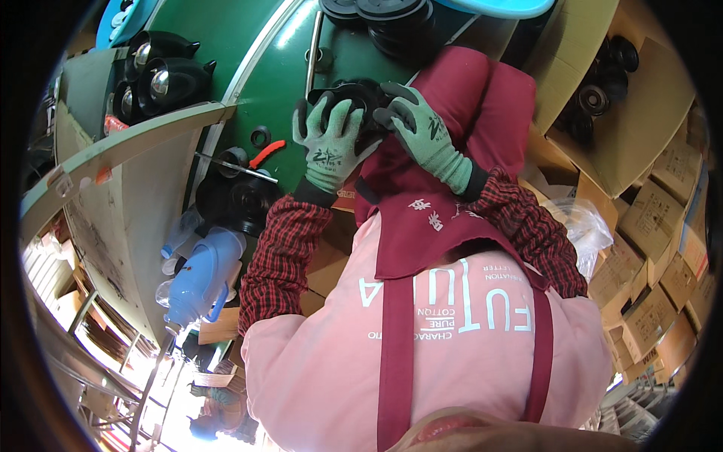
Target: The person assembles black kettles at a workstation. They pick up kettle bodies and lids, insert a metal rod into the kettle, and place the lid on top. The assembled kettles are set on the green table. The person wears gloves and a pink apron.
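Beside the green tabletop, a person in a pink shirt, a maroon apron and red-and-black checked sleeves works with both hands close together. Between them, at the tabletop's near edge and just over the lap, is a dark, round black part, partly covered by the gloves. The left hand, in a pale green knitted glove with dark-coated fingertips, has its fingers bent over the near left side of the part, grasping it. The right hand, gloved alike, has its fingers curled in at the part's right edge, gripping there; exactly where the tips press is hidden from me.

Just beyond the part, a slim metal bar points away across the tabletop, and a stack of round black pieces stands past it. To the left lie a small black ring and a tool with an orange-red handle. Nearer the person's left elbow is a pale blue plastic bottle. Over on the right, an open cardboard box holds more black round parts.
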A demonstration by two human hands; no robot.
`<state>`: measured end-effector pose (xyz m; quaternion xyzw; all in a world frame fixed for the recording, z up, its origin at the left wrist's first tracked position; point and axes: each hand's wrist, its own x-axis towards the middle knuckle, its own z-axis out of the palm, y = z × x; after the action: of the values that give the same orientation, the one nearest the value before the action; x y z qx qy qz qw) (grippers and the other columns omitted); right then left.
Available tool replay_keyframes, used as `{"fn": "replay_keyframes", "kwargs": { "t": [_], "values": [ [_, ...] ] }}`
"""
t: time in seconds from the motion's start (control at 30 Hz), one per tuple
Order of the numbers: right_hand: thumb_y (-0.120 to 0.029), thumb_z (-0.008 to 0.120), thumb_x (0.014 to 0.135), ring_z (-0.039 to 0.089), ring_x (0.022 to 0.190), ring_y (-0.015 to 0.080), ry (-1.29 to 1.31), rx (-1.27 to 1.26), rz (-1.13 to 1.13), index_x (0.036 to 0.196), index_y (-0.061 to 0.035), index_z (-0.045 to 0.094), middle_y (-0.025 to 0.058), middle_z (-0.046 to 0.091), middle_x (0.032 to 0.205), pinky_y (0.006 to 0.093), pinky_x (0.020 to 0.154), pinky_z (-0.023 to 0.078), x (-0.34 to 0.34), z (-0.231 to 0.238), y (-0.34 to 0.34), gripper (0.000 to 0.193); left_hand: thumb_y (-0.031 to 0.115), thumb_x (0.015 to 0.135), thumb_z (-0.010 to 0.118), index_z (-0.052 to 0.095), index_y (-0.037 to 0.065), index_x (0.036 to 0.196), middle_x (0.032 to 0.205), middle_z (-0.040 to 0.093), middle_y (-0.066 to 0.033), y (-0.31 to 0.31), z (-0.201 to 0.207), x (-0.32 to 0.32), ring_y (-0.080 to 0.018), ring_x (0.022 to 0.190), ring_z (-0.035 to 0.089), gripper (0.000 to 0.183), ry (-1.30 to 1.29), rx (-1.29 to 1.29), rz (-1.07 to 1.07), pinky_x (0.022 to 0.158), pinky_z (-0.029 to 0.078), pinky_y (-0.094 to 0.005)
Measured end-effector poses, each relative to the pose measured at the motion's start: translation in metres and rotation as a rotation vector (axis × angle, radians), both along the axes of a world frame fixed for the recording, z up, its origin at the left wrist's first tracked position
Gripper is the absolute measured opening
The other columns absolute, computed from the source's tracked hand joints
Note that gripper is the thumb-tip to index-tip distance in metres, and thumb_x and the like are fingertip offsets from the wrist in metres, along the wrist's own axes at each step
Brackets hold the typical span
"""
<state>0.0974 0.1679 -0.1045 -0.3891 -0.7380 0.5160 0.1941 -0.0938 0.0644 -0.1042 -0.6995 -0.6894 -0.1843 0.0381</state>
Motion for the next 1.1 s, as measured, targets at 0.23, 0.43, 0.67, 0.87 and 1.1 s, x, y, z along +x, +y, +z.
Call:
{"fn": "replay_keyframes", "kwargs": {
  "t": [0.23,0.43,0.67,0.87,1.1],
  "values": [
    [-0.009,0.065,0.096,0.060,0.130,0.0388,0.069,0.014,0.010,0.111,0.0002,0.066,0.0185,0.055,0.152,0.0418,0.107,0.051,0.005,-0.009,-0.002,0.018,0.042,0.076,0.089,0.068,0.019,0.126,0.140,0.056,-0.0053,0.002,-0.002,0.003,-0.0340,0.133,0.051,0.059,-0.063,0.035,0.016,0.115,0.034,-0.0625],
    [-0.010,0.066,0.098,0.062,0.129,0.0332,0.205,0.031,-0.099,0.110,0.0028,0.069,0.0174,0.059,0.149,0.0380,0.104,0.053,0.009,-0.022,-0.009,0.017,0.017,0.087,0.083,0.042,0.003,0.150,0.144,0.043,-0.0176,-0.040,-0.003,-0.005,-0.0319,0.136,0.050,0.077,-0.680,0.305,0.361,0.110,0.047,-0.0403],
    [-0.005,0.068,0.095,0.059,0.138,0.0360,0.387,0.143,0.163,0.108,-0.0008,0.074,0.0188,0.058,0.152,0.0404,0.111,0.050,0.060,0.056,-0.012,0.015,0.063,0.101,0.058,0.040,0.013,0.160,0.150,0.056,-0.0144,-0.039,-0.015,-0.008,-0.0347,0.137,0.056,0.080,-2.806,-0.419,0.173,0.115,0.048,-0.0531],
    [-0.026,0.067,0.106,0.052,0.144,0.0288,0.479,-0.075,-0.325,0.143,-0.0034,0.062,0.0149,0.057,0.154,0.0401,0.113,0.048,0.168,0.083,0.030,0.044,0.021,0.067,0.102,0.015,0.009,0.170,0.164,0.038,-0.0161,0.040,0.064,0.080,-0.0303,0.145,0.048,0.135,-1.746,-0.116,-0.074,0.118,0.046,-0.0453],
    [-0.023,0.076,0.101,0.058,0.136,0.0227,0.381,-0.042,-0.339,0.147,-0.0020,0.059,0.0103,0.061,0.147,0.0370,0.116,0.046,0.209,0.068,0.032,0.054,0.026,0.058,0.105,0.037,0.008,0.160,0.163,0.034,-0.0241,0.060,0.007,0.164,-0.0442,0.150,0.037,0.125,-0.996,0.027,-0.461,0.120,0.044,-0.0502]
  ]
}}
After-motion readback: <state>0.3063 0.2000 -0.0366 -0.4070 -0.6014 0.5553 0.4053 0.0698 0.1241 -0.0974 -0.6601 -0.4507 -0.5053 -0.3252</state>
